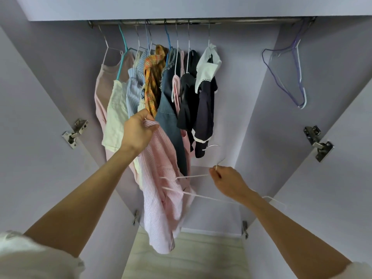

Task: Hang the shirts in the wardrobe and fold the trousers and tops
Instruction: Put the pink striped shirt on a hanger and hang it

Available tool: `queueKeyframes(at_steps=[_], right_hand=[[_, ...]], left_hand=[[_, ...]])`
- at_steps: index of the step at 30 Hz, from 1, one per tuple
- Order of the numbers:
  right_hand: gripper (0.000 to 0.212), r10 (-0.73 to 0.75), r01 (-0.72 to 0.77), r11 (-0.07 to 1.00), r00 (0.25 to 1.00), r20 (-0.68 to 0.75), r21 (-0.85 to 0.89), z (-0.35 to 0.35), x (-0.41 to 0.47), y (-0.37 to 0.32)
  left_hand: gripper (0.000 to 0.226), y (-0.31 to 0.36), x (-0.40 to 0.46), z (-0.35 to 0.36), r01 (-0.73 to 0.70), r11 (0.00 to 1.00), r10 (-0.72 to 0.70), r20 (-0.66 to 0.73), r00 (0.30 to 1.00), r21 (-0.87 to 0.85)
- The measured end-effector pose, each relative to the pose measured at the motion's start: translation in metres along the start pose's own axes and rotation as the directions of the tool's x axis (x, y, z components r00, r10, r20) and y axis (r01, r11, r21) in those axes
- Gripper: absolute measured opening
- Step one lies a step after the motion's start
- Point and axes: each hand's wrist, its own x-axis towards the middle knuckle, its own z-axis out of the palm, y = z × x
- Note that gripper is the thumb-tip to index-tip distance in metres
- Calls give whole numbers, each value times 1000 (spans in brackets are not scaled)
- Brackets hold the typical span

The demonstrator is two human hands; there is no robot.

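My left hand [137, 130] grips the top of a pink striped shirt [161, 194], which hangs down in front of the open wardrobe. My right hand [228, 182] pinches the neck of a white wire hanger [193, 195]; the hanger's left arm reaches into the shirt fabric and its hook points up toward the clothes. Above, a metal rail [201, 22] carries several hung garments, among them a denim piece [171, 109], an orange plaid shirt [154, 77] and a dark top with a white collar [205, 91].
Empty purple and white hangers [291, 73] hang at the rail's right end. Both wardrobe doors stand open, with metal hinges at left [75, 132] and right [318, 141]. A pale floor [187, 256] shows below.
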Motion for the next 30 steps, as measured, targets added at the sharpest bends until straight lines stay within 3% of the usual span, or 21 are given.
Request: queueKeyframes(at_steps=[2,6,10,14,17,20,22,26,28,30], right_hand=[[41,-19,19,1000,1000,-6,-12,8,3,-11],[35,57,-63,997,982,-181,-32,14,10,-22],[42,119,-12,947,941,-316,321,-1,10,-18],[41,176,45,826,926,-334,562,-14,11,-24],[36,146,119,737,933,-329,665,-20,7,-35],[41,91,193,667,937,-336,719,-27,5,-44],[42,56,228,637,939,-339,737,-34,4,-50],[40,-52,265,648,951,-305,714,-45,3,-58],[32,-151,211,632,977,-148,746,-54,4,-54],[25,-248,57,563,963,103,824,-68,8,-46]], left_hand=[[15,7,-2,3,-24,1000,24,10,1000,-8],[16,16,-10,3,-102,995,101,76,992,0],[16,12,-24,-13,-270,950,203,349,915,157],[16,1,-49,-11,-329,907,116,597,794,262],[9,-5,-54,-4,-416,807,154,530,834,419],[24,0,-52,-1,-417,667,273,318,908,617],[31,5,-46,-2,-415,620,380,208,901,666],[25,12,-28,-13,-458,488,420,260,870,743],[23,12,-22,-18,-497,434,407,329,852,751],[25,6,-22,-24,-531,459,386,379,841,712]])
